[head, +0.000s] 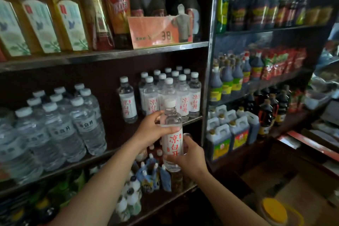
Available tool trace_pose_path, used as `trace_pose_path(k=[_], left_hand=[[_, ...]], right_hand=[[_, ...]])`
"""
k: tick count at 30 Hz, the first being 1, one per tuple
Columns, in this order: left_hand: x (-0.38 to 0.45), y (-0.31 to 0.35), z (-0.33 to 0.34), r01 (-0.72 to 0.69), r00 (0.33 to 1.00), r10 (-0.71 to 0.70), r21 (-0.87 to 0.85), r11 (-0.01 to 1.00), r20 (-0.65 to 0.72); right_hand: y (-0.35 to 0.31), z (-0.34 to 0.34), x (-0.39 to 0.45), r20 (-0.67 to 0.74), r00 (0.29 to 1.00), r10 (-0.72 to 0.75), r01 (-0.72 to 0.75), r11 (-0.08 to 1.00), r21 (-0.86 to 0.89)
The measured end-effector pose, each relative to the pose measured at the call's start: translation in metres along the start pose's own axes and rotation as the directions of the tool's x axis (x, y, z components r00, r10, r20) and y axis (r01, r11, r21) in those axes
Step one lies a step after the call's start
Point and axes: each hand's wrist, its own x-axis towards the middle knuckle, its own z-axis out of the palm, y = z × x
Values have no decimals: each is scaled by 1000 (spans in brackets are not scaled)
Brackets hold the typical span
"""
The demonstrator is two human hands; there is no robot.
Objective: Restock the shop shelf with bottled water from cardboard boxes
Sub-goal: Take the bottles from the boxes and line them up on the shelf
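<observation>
Two bare hands hold one water bottle (pixel 172 134) upright in front of the middle shelf (pixel 102 55) of a dark shop rack. The left hand (pixel 153 128) wraps the clear upper part just under the white cap, its fingers (pixel 170 130) closed across the front of the bottle and the thumb over the top of the shoulder. The right hand (pixel 190 158) cups the lower part, fingers curled around the bottom of the white label with its red characters. The bottle hangs in the air, just in front of and slightly below a tight cluster of matching bottles (pixel 170 91) standing at the right end of that shelf. One more matching bottle (pixel 127 100) stands alone a little to the left of the cluster, with bare shelf board beside it. Farther left, a group of larger clear water bottles (pixel 60 124) with white caps fills the shelf. Above, the upper shelf carries boxed and dark glass bottles and an orange price card (pixel 157 32) marked 38. Below the hands, small bottles and blue pouches (pixel 152 176) crowd the lower shelf. To the right, a second rack holds dark sauce bottles (pixel 233 79) and white jugs (pixel 229 130). A yellow lid (pixel 274 211) shows at the bottom right corner.
</observation>
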Motion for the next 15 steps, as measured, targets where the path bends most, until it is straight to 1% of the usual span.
trace_pose_path(k=[4, 9, 12, 15], left_hand=[[36, -16, -25, 2, 1000, -2, -16, 1000, -17], [75, -31, -48, -19, 999, 22, 57, 998, -48], [93, -38, -53, -30, 998, 35, 91, 995, -54], [107, -41, -56, -47, 997, 51, 86, 995, -49]], right_hand=[[-3, 28, 45, -7, 1000, -17, 17, 999, -34], [-6, 52, 94, -30, 999, -14, 12, 998, -63], [-5, 64, 115, -34, 999, -19, 15, 994, -111], [-5, 72, 132, -60, 998, -5, -2, 991, -131]])
